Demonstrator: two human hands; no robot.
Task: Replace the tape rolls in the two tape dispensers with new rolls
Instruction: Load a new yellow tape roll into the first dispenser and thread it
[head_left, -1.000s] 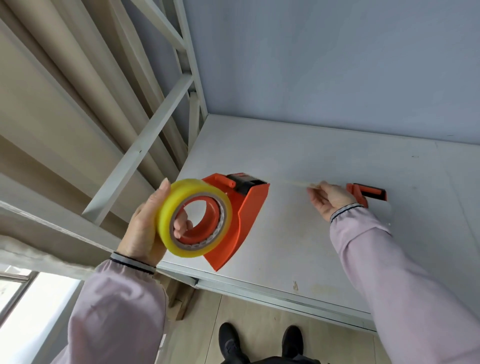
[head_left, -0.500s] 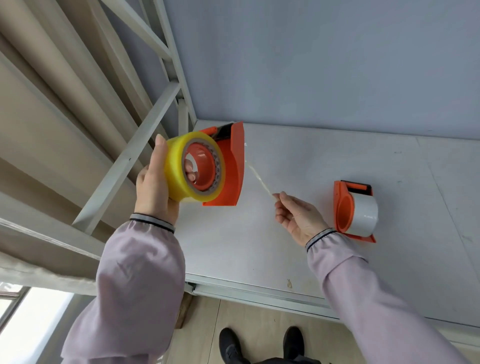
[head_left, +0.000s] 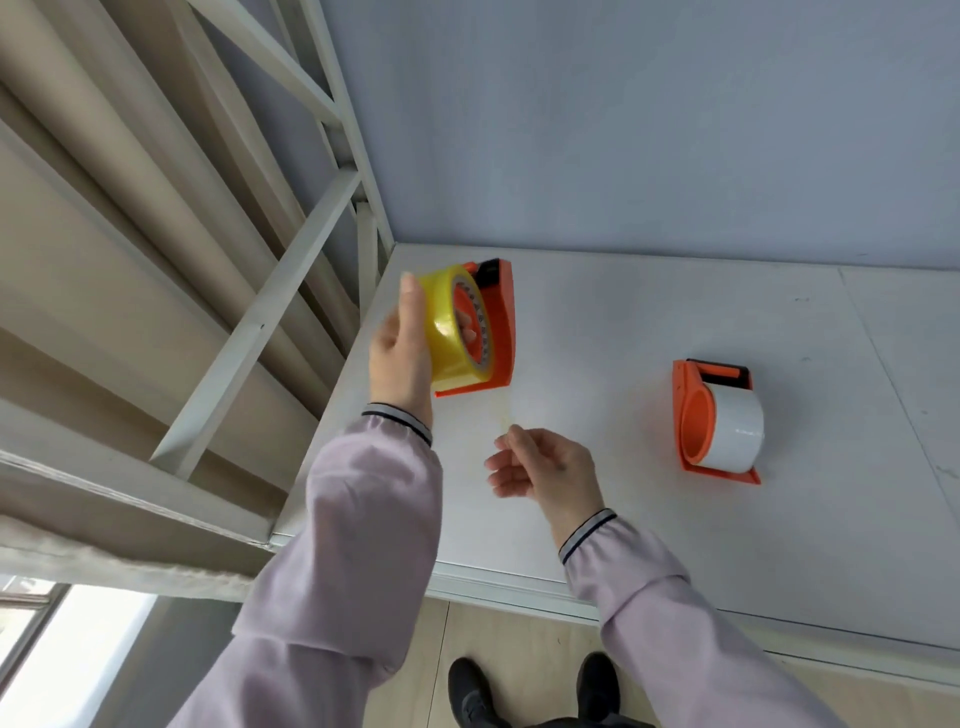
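My left hand (head_left: 401, 358) holds an orange tape dispenser (head_left: 500, 332) above the table's left side, gripping the yellow-tinted clear tape roll (head_left: 445, 332) mounted on it. A thin strip of tape (head_left: 506, 410) runs down from the dispenser to my right hand (head_left: 540, 467), which pinches its free end between thumb and fingers. A second orange dispenser (head_left: 688, 415) loaded with a white tape roll (head_left: 735, 428) lies on its side on the table to the right, untouched.
The white table (head_left: 649, 322) meets a grey-blue wall at the back. A white metal frame (head_left: 270, 312) and beige curtain stand at the left edge. The table's front edge runs below my arms, with my shoes (head_left: 535, 691) on the floor.
My left hand has turned the dispenser more upright. My right hand has swung from the right of the dispenser down to below it, drawing the tape strip downward.
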